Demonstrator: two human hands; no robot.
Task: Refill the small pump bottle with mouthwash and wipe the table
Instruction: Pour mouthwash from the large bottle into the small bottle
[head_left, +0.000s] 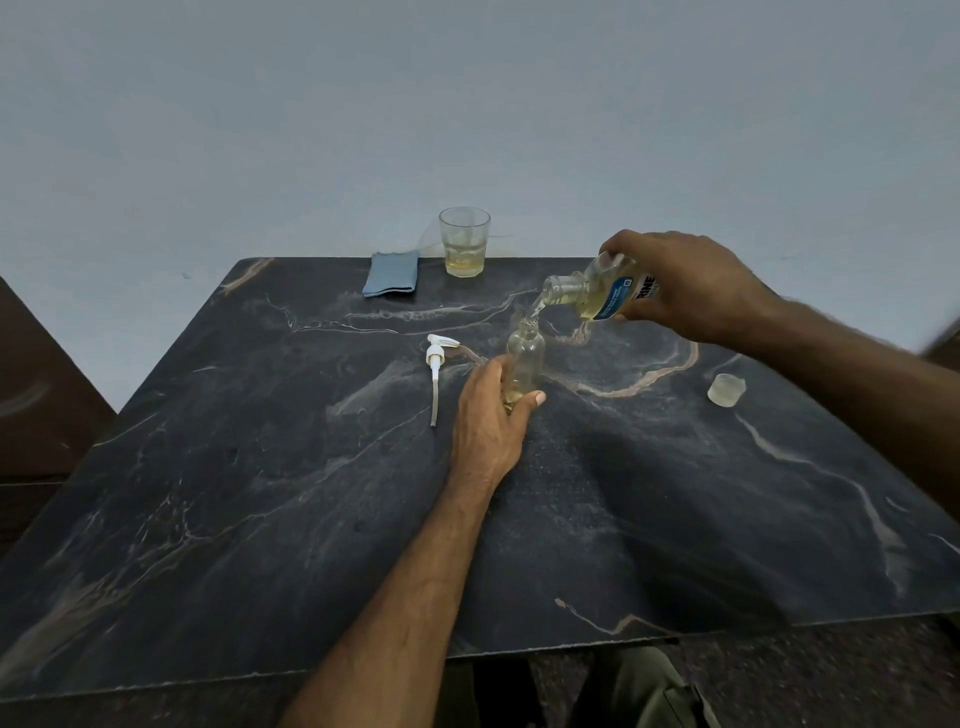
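A small clear bottle stands upright on the dark marble table, uncapped, with a little yellowish liquid at its bottom. My left hand grips its lower part. My right hand holds the mouthwash bottle tipped on its side, mouth pointing left over the small bottle's neck, and a thin stream runs down into it. The white pump head with its tube lies on the table left of the small bottle. A folded blue cloth lies at the table's far edge.
A clear glass with some yellowish liquid stands by the far edge, right of the cloth. The mouthwash cap sits on the table at the right. A pale wall rises behind the table. Dark furniture stands at the left.
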